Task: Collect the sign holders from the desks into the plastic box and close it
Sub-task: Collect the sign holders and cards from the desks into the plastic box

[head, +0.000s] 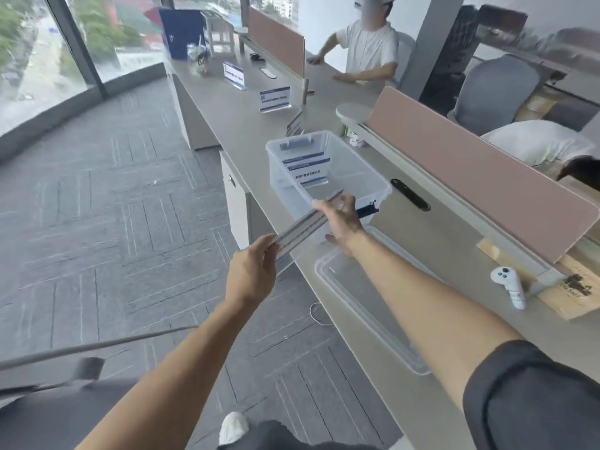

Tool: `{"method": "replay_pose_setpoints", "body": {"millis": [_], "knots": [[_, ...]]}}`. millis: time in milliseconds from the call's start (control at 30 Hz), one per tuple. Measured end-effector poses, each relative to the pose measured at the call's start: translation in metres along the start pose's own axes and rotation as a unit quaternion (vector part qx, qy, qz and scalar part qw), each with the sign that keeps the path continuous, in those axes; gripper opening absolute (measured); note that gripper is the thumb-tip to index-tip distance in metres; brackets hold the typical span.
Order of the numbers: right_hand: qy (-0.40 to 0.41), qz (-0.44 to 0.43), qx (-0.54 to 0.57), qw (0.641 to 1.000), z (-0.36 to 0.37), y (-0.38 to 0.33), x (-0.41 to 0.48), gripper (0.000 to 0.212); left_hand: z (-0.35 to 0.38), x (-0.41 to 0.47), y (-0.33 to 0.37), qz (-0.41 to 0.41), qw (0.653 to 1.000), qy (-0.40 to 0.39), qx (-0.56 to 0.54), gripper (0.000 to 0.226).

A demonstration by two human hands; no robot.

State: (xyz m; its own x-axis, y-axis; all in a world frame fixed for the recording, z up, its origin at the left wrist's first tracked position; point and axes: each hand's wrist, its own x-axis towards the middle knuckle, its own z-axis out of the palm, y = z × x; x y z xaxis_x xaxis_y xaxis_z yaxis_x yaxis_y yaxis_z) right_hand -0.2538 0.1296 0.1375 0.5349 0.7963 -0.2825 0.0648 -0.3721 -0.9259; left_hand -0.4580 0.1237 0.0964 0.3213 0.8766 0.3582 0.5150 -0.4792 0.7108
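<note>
While several holders lie in the open box, the task appears about half done: more stand on the far counter, and the lid lies near, unfitted. At opposite ends, the left grip and right grip pinch a flat, clear holder, edge-on, above the box's near rim.
</note>
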Motion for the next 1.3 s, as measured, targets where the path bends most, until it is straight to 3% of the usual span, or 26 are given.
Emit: {"method": "replay_pose_setpoints", "body": {"millis": [200, 400, 600, 867, 1000, 1167, 1233, 1300], "knots": [[0.074, -0.032, -0.055, 0.995, 0.022, -0.039, 0.043, 0.087, -0.004, 0.080, -0.038, 0.042, 0.998, -0.008, -0.052, 0.022], [0.129, -0.041, -0.048, 0.990, 0.014, -0.053, 0.105, 0.076, 0.038, 0.145, -0.053, 0.035, 0.996, -0.029, -0.080, 0.022], [0.138, -0.065, -0.037, 0.988, -0.005, -0.060, 0.191, 0.059, 0.078, 0.224, -0.058, 0.086, 0.994, -0.031, -0.061, 0.021], [0.127, 0.000, 0.067, 0.990, -0.023, -0.077, 0.277, 0.084, 0.120, 0.323, -0.050, 0.091, 0.990, -0.084, -0.060, 0.011], [0.139, 0.044, 0.123, 0.982, -0.022, -0.079, 0.304, 0.086, 0.140, 0.356, -0.056, 0.114, 0.981, -0.145, -0.067, 0.015], [0.229, 0.042, 0.108, 0.967, -0.016, -0.079, 0.334, 0.072, 0.153, 0.398, -0.076, 0.035, 0.948, -0.297, -0.113, 0.007], [0.248, 0.035, 0.090, 0.964, -0.016, -0.080, 0.342, 0.072, 0.151, 0.419, -0.084, 0.028, 0.914, -0.386, -0.119, 0.031], [0.267, 0.041, 0.070, 0.960, -0.012, -0.083, 0.348, 0.072, 0.149, 0.442, -0.095, 0.070, 0.893, -0.433, -0.096, 0.037]]}}
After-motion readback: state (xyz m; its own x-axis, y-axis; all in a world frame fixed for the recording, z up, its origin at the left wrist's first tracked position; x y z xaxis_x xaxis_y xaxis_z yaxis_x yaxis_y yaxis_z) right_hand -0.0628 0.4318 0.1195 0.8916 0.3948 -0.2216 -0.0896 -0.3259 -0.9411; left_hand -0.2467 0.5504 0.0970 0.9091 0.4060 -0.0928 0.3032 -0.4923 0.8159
